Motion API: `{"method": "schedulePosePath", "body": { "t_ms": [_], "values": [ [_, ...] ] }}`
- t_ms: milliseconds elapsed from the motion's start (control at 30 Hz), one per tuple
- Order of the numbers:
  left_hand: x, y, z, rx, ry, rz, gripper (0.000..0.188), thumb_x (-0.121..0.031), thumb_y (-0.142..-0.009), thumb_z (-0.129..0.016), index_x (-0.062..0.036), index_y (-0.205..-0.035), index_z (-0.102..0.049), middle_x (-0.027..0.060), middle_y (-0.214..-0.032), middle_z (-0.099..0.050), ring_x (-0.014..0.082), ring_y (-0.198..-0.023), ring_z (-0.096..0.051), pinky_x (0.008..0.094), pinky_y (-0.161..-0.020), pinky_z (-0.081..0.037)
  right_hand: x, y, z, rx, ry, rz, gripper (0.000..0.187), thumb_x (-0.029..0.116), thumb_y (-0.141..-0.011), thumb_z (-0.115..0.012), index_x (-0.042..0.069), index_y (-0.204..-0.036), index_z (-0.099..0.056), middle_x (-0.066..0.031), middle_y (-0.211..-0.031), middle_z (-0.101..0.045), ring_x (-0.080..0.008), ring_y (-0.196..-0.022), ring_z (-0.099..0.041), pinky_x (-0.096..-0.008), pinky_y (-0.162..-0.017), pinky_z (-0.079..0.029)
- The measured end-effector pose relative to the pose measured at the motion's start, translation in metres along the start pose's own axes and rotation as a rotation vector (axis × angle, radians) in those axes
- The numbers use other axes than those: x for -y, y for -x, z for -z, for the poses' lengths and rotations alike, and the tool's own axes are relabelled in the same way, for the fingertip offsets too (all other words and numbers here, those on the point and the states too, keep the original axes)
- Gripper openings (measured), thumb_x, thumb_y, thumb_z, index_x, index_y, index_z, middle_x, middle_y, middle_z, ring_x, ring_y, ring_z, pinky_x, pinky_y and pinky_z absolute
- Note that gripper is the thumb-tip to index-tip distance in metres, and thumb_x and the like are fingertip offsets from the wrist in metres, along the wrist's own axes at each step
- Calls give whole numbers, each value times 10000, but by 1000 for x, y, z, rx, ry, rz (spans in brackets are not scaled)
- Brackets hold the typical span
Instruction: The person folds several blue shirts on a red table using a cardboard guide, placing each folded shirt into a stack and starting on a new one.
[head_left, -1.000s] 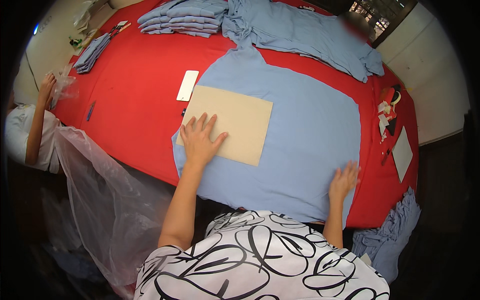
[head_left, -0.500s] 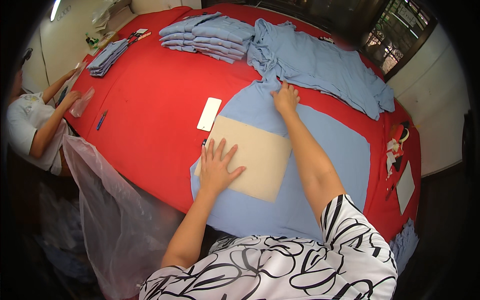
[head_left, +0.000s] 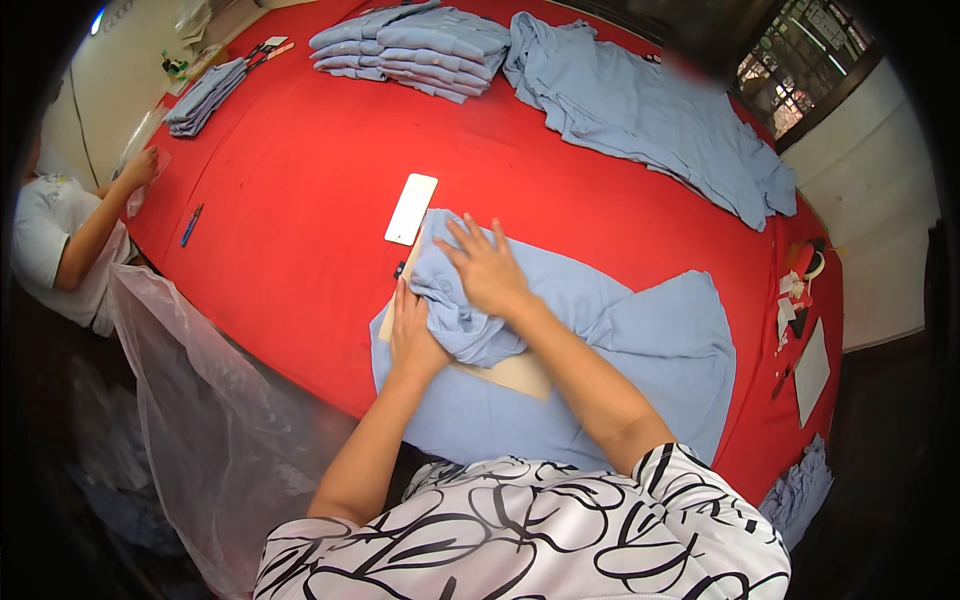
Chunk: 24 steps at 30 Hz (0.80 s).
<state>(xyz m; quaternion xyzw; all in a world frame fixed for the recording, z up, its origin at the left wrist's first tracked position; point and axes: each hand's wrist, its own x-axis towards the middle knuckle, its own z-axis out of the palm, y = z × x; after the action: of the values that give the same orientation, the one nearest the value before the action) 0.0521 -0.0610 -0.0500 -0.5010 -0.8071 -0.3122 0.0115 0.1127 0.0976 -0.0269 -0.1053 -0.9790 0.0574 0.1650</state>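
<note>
A light blue garment [head_left: 660, 335] lies spread before me on the red-covered table. On it rests a beige rectangular board [head_left: 518, 376], now mostly hidden under a bunched flap of the garment [head_left: 478, 335]. My right hand [head_left: 487, 270] lies on this folded-over cloth with fingers spread. At the board's left edge, my left hand [head_left: 412, 335] rests with fingers stretched out, against the bunched cloth. Just beyond the board lies a white flat rectangle [head_left: 411, 209] with rounded corners. A small dark item [head_left: 399, 269] sits beside the left fingertips.
Folded blue garments [head_left: 435, 55] are stacked at the back, beside loose blue garments [head_left: 640, 120]. A smaller folded pile [head_left: 207, 97] and a blue pen [head_left: 192, 225] lie left. Another person [head_left: 75, 240] handles clear plastic. A plastic sheet [head_left: 200, 420] hangs over the near-left edge.
My right hand has come toward me and left, bringing the garment's far part over the board. My left hand has shifted slightly down, its fingers closer together.
</note>
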Motion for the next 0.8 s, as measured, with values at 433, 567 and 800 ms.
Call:
{"method": "schedulePosePath", "body": {
  "t_ms": [433, 567, 800],
  "values": [
    [1, 1, 7, 7, -12, -50, 642, -43, -887, -493, -71, -1505, -320, 100, -1368, -483, 296, -1311, -410, 523, -1149, -254, -76, 75, 87, 14, -568, -440, 430, -78, -795, -491, 56, -1156, -684, -138, -1189, -674, -305, -1128, -621, -345, -965, -486],
    [-29, -8, 10, -151, -218, -322, 301, -15, -837, -537, -50, -1119, -637, 92, -1367, -500, 347, -1325, -401, 504, -1165, -247, -208, 242, 123, -99, 476, -747, 455, 67, -770, -613, 132, -1220, -623, -76, -1279, -590, -329, -1295, -433, -618, -1089, -267],
    [-11, -4, 1, 54, 256, -25, 115, 42, -811, -565, 27, -923, -586, 162, -1261, -563, 347, -1186, -523, 368, -965, -436, -143, 387, 204, -336, 493, -1054, 209, 20, -728, -631, 94, -911, -564, -84, -950, -557, -318, -984, -503, -472, -903, -392]
  ]
}}
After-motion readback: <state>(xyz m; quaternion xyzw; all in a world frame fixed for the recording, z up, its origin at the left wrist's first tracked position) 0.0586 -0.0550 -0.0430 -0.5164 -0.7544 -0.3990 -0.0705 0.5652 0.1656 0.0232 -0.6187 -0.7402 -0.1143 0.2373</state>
